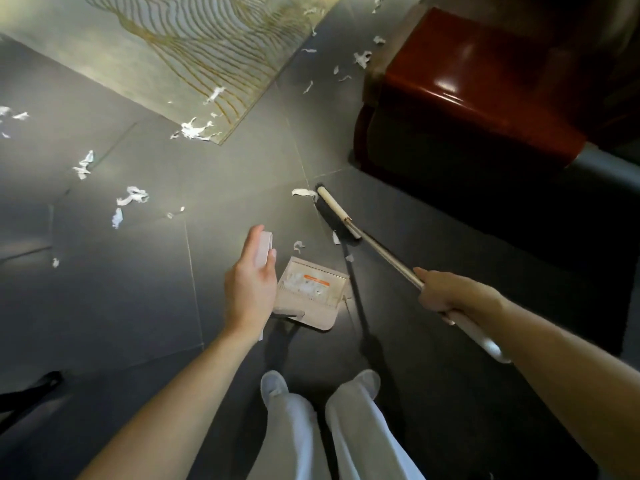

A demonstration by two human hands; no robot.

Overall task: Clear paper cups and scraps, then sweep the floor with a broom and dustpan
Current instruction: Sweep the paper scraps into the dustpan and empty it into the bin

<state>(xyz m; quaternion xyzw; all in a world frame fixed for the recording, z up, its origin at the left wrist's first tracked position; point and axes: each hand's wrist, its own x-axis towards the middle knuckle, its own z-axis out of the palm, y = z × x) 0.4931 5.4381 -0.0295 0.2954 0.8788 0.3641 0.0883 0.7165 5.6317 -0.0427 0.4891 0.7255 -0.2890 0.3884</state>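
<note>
My left hand (251,282) grips the pale upright handle of a beige dustpan (311,296), whose tray rests on the grey floor in front of my feet with white scraps inside. My right hand (446,294) holds the metal pole of a broom (337,214); its cream head with dark bristles touches the floor beyond the dustpan. A few torn paper scraps (304,192) lie by the broom head. More paper scraps (133,197) are scattered left, on the rug edge and near the red furniture.
A pale rug (194,53) with gold wavy lines covers the far floor. A glossy red-brown piece of furniture (478,91) stands at right, close to the broom head. A black strap (31,393) lies at lower left. My white-trousered legs and shoes (277,386) stand just behind the dustpan.
</note>
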